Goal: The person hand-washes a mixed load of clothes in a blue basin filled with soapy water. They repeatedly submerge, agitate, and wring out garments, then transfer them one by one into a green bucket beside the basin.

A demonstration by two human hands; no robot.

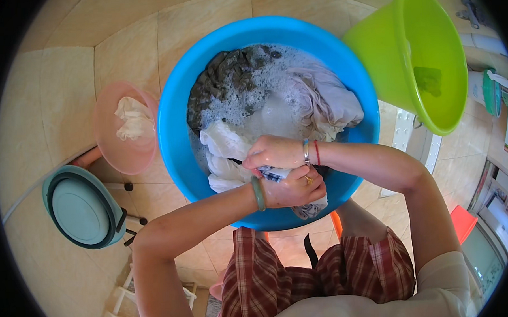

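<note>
Both my hands are over the near side of a big blue basin (171, 136) of sudsy water. My left hand (295, 188), with a green bangle at the wrist, is closed round a bunched wet garment (274, 173) with a dark-and-white checked part. Its greyish end hangs below my fingers over the near rim. Just beyond, my right hand (273, 153) pinches the same garment; its fingertips are partly hidden. White cloth (225, 140) lies beside my hands on the left. Dark olive cloth (222, 80) and a pale grey-lilac garment (328, 96) soak farther back among foam.
A lime-green bucket (377, 59) lies tilted at the right of the basin. To the left stand a pink basin (108, 128) with white cloth (134, 118) in it and a grey-green collapsible basin (80, 211). Beige tiles (130, 50) surround them. An orange-red object (463, 222) is at right.
</note>
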